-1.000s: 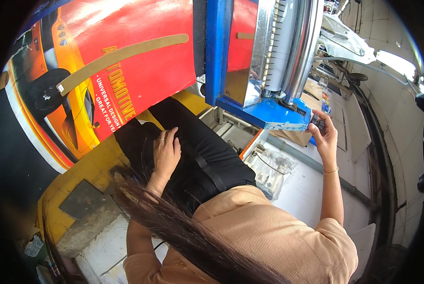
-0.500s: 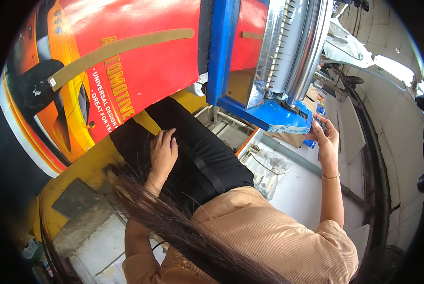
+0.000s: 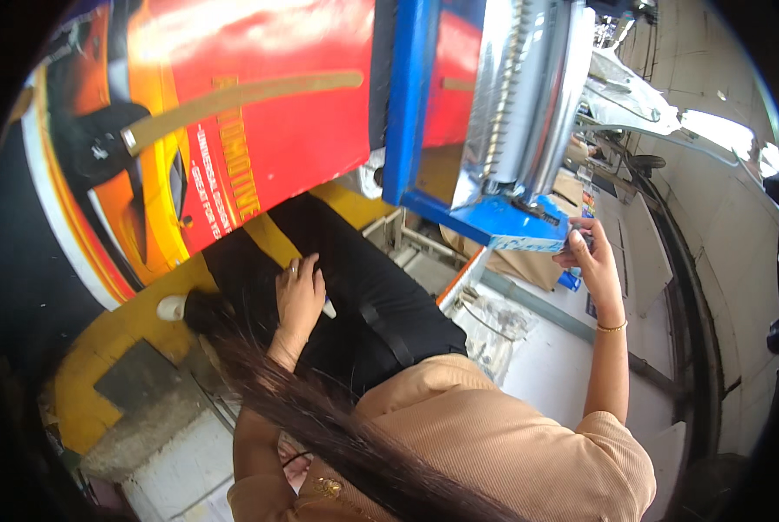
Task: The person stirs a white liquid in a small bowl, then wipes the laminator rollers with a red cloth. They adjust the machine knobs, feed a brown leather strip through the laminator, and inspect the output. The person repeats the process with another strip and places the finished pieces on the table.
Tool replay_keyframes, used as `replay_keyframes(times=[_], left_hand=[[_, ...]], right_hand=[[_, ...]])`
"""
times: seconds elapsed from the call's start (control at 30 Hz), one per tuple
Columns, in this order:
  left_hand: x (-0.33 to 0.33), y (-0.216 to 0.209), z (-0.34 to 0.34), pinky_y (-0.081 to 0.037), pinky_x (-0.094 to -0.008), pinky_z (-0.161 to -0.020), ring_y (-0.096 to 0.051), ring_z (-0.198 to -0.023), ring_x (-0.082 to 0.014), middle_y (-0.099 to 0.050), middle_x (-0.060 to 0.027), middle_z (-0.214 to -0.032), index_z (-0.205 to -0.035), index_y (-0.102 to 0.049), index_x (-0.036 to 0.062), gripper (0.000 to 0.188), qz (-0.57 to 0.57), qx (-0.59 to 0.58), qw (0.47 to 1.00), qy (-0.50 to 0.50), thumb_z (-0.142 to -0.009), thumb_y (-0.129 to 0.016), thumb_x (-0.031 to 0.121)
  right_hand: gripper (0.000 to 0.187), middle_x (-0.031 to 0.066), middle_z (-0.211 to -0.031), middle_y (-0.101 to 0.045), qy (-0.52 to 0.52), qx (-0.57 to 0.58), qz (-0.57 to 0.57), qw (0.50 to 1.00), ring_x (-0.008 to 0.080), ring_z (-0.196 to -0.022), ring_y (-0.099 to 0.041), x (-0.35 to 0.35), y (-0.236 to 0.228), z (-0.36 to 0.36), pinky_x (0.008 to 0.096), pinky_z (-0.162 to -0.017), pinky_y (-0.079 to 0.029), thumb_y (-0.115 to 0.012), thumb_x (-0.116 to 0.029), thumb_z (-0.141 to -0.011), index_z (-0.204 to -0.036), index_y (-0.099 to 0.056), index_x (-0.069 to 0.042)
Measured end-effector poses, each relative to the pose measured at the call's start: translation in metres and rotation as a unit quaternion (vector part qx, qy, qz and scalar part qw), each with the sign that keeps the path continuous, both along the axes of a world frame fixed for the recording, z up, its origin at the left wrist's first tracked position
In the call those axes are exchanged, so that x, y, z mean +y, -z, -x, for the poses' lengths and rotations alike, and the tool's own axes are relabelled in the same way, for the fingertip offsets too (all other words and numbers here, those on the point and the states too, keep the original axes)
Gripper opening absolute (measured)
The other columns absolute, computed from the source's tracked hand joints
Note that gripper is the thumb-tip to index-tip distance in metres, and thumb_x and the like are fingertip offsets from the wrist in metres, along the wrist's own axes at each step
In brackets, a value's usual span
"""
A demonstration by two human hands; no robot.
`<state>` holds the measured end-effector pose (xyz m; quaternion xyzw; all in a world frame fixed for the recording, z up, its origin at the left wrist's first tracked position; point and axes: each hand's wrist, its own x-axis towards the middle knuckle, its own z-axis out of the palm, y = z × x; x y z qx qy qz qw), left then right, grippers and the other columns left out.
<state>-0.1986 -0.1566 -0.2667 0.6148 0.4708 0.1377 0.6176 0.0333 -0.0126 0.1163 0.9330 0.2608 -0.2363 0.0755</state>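
My right hand (image 3: 595, 254) is closed around a dark knob (image 3: 581, 230) at the near right corner of a blue machine frame (image 3: 459, 217). Long shiny metal rollers (image 3: 557, 113) and a toothed strip (image 3: 499, 113) run away from me inside that frame. Over the dark trousers (image 3: 372, 270) on my lap, my left hand (image 3: 299, 300) has its fingers curled. A small white-tipped object (image 3: 329, 308) sticks out beside its palm; the rest of it is hidden. To the left of the frame, a red printed sheet (image 3: 311, 130) carries a brown strip (image 3: 250, 97).
Below the sheet stands a yellow surface (image 3: 94, 365) with a dark square patch (image 3: 141, 378). Beyond my right hand are a grey pipe (image 3: 537, 303), clear plastic wrapping (image 3: 494, 335) and brown paper (image 3: 524, 265). White plastic (image 3: 624, 87) hangs at the far right.
The view has shifted slightly. A white tip now shows beside my left palm. My right hand stays at the knob, its fingers slightly rearranged.
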Motion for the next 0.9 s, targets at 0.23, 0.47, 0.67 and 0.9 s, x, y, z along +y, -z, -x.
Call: replay_keyframes(times=[0.23,0.47,0.67,0.9], left_hand=[[0.028,-0.027,0.009,-0.042,-0.0431,-0.087,-0.057,-0.101,-0.0316,-0.059,-0.0146,-0.108,-0.123,-0.055,0.0093,0.040,-0.012,0.095,0.989,0.116,-0.085,-0.060,0.022],[0.046,-0.043,0.013,-0.043,-0.0450,-0.085,-0.059,-0.099,-0.0318,-0.059,-0.0150,-0.108,-0.122,-0.056,0.0106,0.041,-0.040,0.136,0.990,0.022,-0.084,-0.062,0.024],[0.036,-0.029,0.008,-0.043,-0.0471,-0.088,-0.059,-0.101,-0.0320,-0.059,-0.0145,-0.110,-0.123,-0.055,0.0108,0.040,0.002,0.143,0.989,0.022,-0.085,-0.061,0.024],[0.025,-0.017,-0.006,-0.043,-0.0437,-0.087,-0.058,-0.101,-0.0326,-0.059,-0.0154,-0.110,-0.123,-0.055,0.0090,0.041,0.007,0.125,0.992,0.024,-0.085,-0.062,0.023]], right_hand=[[0.050,0.0146,-0.115,-0.061,-0.388,-0.146,-0.058,0.908,0.0232,-0.095,-0.063,0.090,-0.025,-0.028,0.0337,-0.080,-0.051,-0.068,-0.027,-0.085,-0.129,-0.052,-0.009],[0.071,0.0144,-0.099,-0.066,-0.395,-0.157,-0.204,0.882,0.0210,-0.079,-0.068,0.273,0.010,-0.087,0.0320,-0.073,-0.053,-0.056,-0.061,-0.085,-0.128,-0.050,-0.006],[0.065,0.0075,-0.071,-0.065,-0.368,-0.162,-0.068,0.913,0.0122,-0.064,-0.063,0.314,0.007,-0.081,0.0232,-0.058,-0.048,-0.049,-0.062,-0.088,-0.102,-0.065,0.000],[0.037,-0.0006,-0.079,-0.059,-0.369,-0.067,-0.118,0.920,0.0053,-0.065,-0.050,0.308,0.010,-0.090,0.0209,-0.061,-0.043,-0.057,-0.036,-0.094,-0.113,-0.061,-0.004]])
